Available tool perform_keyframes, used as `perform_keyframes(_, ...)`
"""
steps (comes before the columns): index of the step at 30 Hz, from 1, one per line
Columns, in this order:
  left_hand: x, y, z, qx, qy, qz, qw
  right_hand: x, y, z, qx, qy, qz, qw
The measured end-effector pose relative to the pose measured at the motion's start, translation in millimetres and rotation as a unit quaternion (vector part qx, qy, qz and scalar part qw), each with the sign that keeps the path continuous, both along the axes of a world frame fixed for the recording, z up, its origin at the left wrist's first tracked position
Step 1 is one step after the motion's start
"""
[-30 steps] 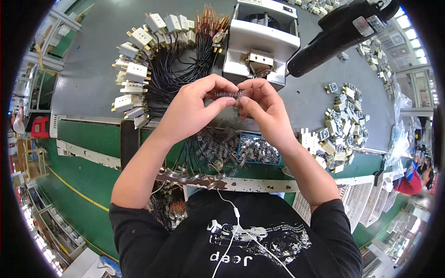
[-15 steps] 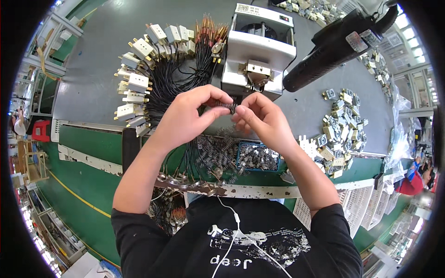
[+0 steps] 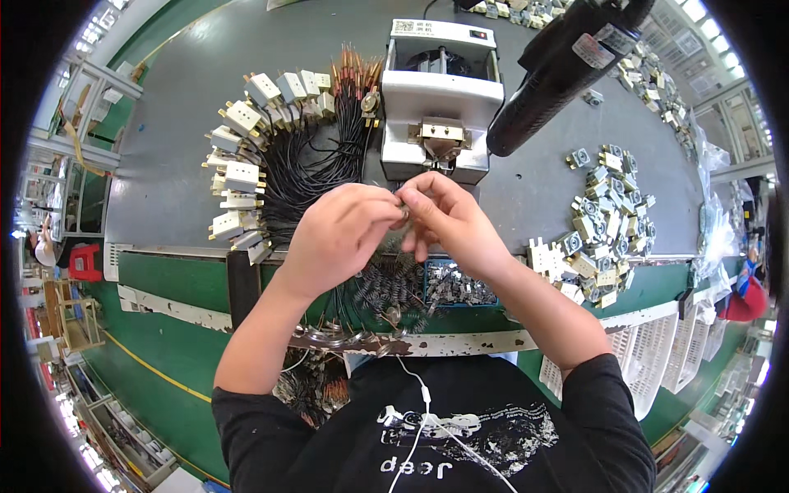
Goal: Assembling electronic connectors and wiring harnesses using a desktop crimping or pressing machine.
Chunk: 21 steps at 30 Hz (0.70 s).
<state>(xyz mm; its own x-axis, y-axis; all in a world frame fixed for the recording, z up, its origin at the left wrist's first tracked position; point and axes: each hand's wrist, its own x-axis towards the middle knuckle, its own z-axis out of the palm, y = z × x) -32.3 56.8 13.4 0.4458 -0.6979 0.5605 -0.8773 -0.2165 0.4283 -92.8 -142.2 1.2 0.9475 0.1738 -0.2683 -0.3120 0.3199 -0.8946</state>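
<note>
My left hand (image 3: 345,234) is closed, thumb and fingertips pinched together in front of the white machine. Its back now faces up and covers most of what it grips. My right hand (image 3: 456,222) pinches against the left fingertips with thumb and forefinger, its other fingers curled below. Between them is a small dark coil spring, nearly all hidden now. Just beneath the hands lies a heap of dark coil springs (image 3: 382,292). Next to the heap, a blue tray (image 3: 426,283) holds small metal parts (image 3: 460,286).
A white machine (image 3: 444,90) with a metal fixture (image 3: 441,140) stands ahead. Left are white plug-like blocks (image 3: 242,175) on black wires (image 3: 300,181). A black cylindrical tool (image 3: 542,90) hangs to the right, above piled small square parts (image 3: 604,218). The table's chipped edge (image 3: 460,343) runs near me.
My left hand has turned so its back faces up, and the fingertips of both hands have come together over the spring. The view has shifted slightly.
</note>
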Motion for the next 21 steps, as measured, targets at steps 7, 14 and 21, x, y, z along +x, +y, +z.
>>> perform_keyframes(7, 4.9, 1.8, 4.5, -0.054, 0.209, 0.032, 0.976, -8.1, -5.2, 0.2, -0.106, -0.072, 0.002, 0.992)
perform_keyframes(14, 6.0, 2.0, 7.7, -0.026, 0.094, -0.003, 0.995, -4.6, -14.0, -5.0, 0.042, 0.041, 0.087, 0.994)
perform_keyframes(21, 3.0, -0.8, 5.8, -0.021, 0.022, -0.007, 1.000, 0.5, -11.2, 3.3, 0.009, 0.078, 0.077, 0.994)
